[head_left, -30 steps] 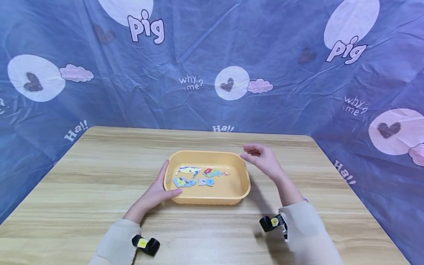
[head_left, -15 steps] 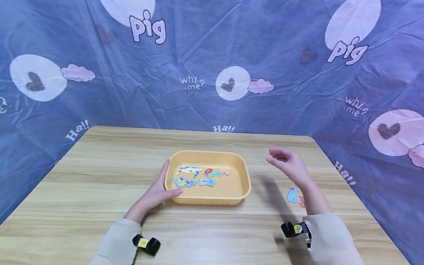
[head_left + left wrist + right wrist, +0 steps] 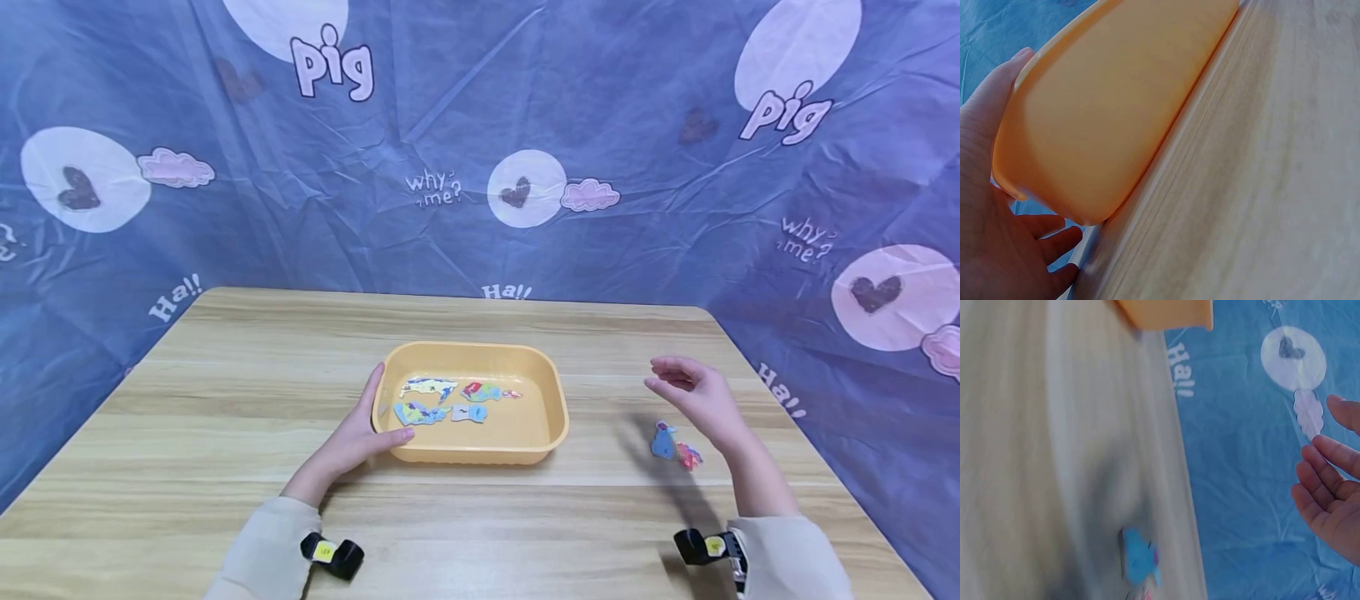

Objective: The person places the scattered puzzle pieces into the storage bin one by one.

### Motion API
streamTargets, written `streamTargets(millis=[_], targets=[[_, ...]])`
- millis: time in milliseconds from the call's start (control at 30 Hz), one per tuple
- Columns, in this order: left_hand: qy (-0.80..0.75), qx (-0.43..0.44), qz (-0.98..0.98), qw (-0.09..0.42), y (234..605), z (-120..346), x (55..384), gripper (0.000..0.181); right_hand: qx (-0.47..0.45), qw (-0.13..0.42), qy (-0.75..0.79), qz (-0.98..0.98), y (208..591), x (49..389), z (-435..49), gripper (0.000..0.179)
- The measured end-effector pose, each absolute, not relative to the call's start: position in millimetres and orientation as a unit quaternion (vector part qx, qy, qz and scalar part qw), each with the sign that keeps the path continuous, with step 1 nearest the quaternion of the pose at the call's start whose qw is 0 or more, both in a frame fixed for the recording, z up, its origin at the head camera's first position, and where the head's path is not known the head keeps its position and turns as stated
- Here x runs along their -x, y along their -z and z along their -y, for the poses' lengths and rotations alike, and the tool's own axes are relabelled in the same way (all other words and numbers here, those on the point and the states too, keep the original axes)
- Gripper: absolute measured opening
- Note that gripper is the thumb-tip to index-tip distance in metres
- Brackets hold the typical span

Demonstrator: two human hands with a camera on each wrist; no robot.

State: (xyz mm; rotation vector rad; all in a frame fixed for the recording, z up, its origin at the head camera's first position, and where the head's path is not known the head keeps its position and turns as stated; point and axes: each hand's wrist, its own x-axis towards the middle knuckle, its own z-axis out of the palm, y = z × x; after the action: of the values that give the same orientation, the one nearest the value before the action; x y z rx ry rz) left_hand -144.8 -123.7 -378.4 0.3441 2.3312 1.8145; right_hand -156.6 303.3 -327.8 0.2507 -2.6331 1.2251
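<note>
On the wooden table (image 3: pixel 480 533), the left hand (image 3: pixel 352 440) grips a tray (image 3: pixel 517 427), partly hiding its rim; the right hand (image 3: pixel 703 400) curves loosely.

Tray (image 3: pixel 517 429), clock centre in head view: 9 o'clock side blocked by the left hand (image 3: pixel 356 435). Passage at 3 o'clock afforded over bare tabletop (image 3: pixel 603 375), bounded by the raised right hand (image 3: pixel 696 398) and, toward 4, two loose pieces (image 3: pixel 663 442). At 12, reach limited by the blue backdrop (image 3: pixel 645 242).
</note>
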Motion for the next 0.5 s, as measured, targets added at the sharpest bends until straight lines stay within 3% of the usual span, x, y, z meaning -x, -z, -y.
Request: streamTargets(millis=[500], targets=[[-0.609,-0.117,-0.780,0.082,379,123,145,0.098,-0.056,0.106,-0.392,0.912,353,140,-331,0.035]])
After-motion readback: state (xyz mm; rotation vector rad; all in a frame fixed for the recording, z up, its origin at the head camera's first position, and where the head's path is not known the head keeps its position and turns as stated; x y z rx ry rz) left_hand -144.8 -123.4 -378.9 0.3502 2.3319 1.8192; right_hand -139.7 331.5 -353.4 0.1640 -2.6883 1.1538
